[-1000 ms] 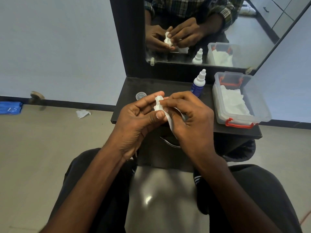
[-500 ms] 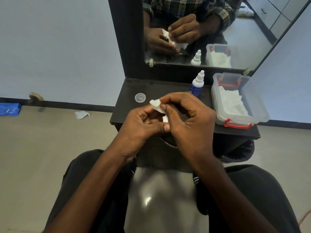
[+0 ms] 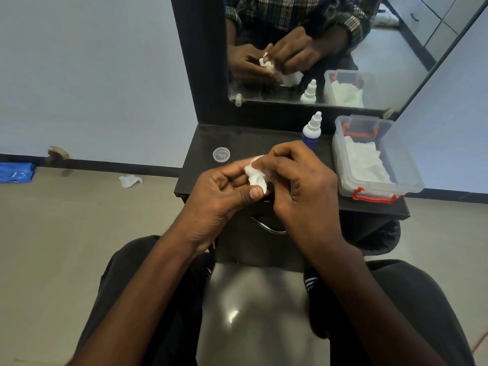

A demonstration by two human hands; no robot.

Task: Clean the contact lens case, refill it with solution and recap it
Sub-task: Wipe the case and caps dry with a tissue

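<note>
Across the top of the frame stands the mirror [image 3: 330,48], its dark frame rising from the back of a black vanity shelf [image 3: 200,165] that fills the centre of the picture. On the right side of that shelf sits a clear plastic box [image 3: 404,165] with red clips, white tissues [image 3: 365,162] piled inside it. Centre frame now, over the shelf's front edge: both hands meet. Left hand [image 3: 221,196] comes in from lower left, fingers curled, thumb pressed against a crumpled white tissue [image 3: 254,174]. Right hand [image 3: 303,186] comes in from lower right, fingers bent and pinching the same tissue from above. The contact lens case itself is hidden between the fingers and the tissue, so I cannot tell just how it lies; the mirror shows only the two hands and the white wad. Just behind the right hand, a solution bottle [image 3: 312,128] stands upright, blue body, white nozzle cap on. Left of the hands, a small clear round cap [image 3: 221,154] lies on the shelf, well apart from the bottle. Down on the floor at the left of the frame, a scrap of white paper [image 3: 130,180] lies near the wall.
</note>
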